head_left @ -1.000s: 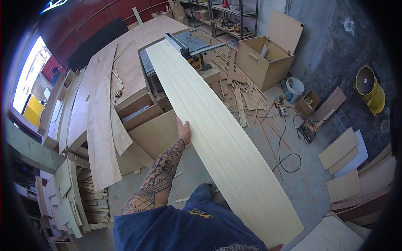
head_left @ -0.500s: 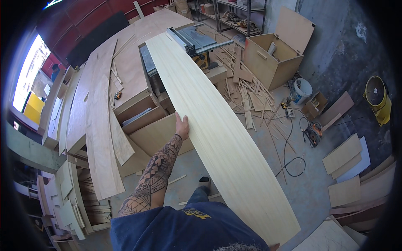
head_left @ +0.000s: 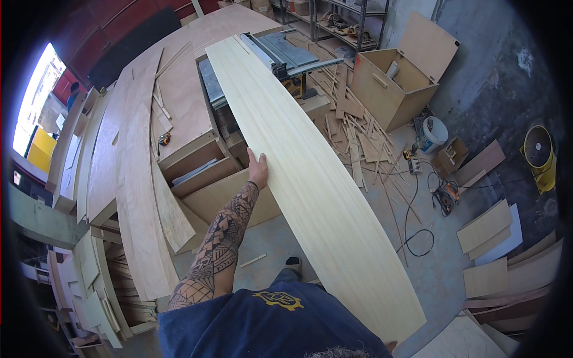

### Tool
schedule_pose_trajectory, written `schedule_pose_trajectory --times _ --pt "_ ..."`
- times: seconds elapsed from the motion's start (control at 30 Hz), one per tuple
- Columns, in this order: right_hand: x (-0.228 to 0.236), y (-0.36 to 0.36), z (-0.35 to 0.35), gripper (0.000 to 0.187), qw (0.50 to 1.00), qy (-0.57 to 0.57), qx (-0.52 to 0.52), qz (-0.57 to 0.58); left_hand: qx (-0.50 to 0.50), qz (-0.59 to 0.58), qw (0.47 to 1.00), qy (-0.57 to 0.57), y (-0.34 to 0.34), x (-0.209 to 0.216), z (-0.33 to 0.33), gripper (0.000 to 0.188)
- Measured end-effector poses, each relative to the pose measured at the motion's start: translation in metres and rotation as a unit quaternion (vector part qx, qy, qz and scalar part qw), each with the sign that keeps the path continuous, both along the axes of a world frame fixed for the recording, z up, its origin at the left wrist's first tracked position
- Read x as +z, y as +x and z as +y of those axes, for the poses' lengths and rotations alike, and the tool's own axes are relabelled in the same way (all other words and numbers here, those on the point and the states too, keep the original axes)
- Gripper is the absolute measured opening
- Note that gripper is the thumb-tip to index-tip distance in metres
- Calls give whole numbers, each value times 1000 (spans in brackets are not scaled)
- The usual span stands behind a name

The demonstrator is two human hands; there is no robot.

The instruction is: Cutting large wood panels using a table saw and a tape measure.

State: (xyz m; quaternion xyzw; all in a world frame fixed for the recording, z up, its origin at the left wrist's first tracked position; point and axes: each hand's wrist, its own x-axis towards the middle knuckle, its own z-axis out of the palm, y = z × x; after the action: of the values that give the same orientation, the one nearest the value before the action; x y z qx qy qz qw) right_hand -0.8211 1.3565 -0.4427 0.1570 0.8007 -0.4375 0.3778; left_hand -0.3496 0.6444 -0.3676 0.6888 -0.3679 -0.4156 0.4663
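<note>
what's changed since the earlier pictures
The long pale board has slid slightly forward over the table saw, the left hand moving with it. Nothing was visibly let go: the left hand stays at the board's left edge, the right hand, barely visible, at its near end.

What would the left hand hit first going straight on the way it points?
The left hand would meet the pale board first; it's touching its edge. Past that, the saw table looks next, though depth is unclear.
</note>
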Motion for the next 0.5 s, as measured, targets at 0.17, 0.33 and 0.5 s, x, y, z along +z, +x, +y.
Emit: schedule_pose_trajectory --times 0.17,0.33,0.5 --pt "10 6 -35 82 998 -54 24 -5 3 -19 1000 7 19 6 -33 77" --pt "17 22 -64 84 993 -105 44 -16 16 -35 999 11 37 5 -71 78" --pt "25 38 -96 87 984 -159 66 -31 23 -4 999 -21 75 -4 -116 78"
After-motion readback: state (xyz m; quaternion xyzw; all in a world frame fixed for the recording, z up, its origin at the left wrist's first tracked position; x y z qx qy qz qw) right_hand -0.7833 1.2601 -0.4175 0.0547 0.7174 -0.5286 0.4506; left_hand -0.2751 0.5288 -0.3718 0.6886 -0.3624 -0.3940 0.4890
